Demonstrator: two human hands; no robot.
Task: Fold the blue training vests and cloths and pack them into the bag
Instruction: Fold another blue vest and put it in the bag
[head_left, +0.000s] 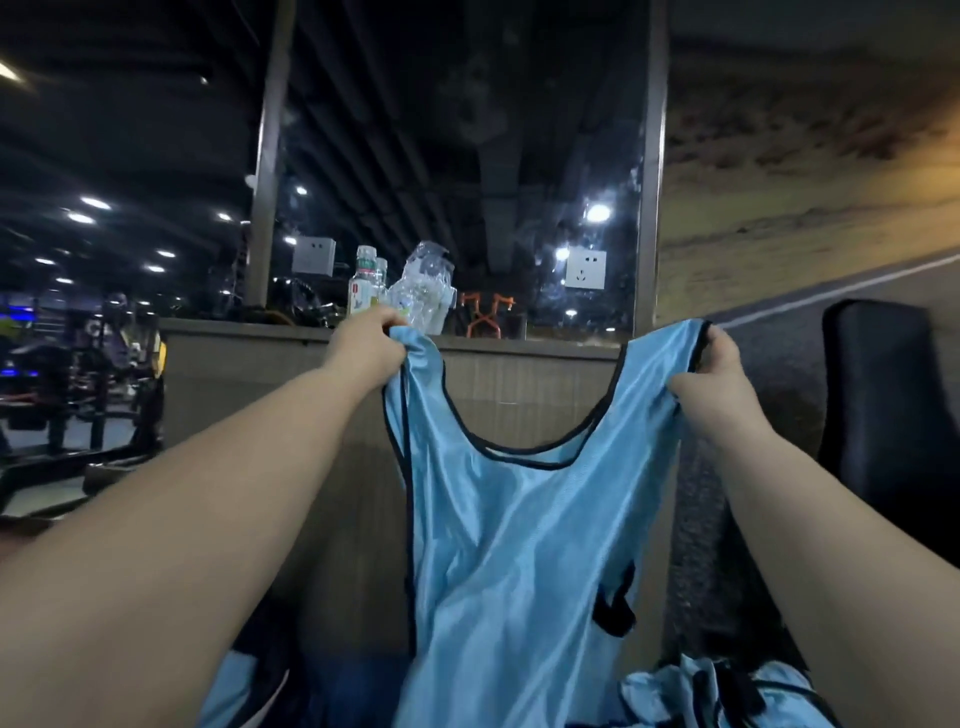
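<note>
Step in hand: spreading one vest out before the fold, and by the look none of it is folded yet. Left grip (371, 338) is raised at arm's length, fingers bunched round the left shoulder strap and pinching it tight. Vest (519, 519) hangs between the two arms, neckline open, black trim, lower hem out of view below. Right grip (719, 364) is at about the same height, thumb and curled fingers clamped on the right strap, arm slightly bent. More blue cloth (727, 691) is heaped low right, just beside the hanging vest. Bag: cannot tell where, not clearly in view. Next move likely calls for bringing both straps together to halve the vest lengthwise with edges matched. The fabric looks slippery, so hold firm.
</note>
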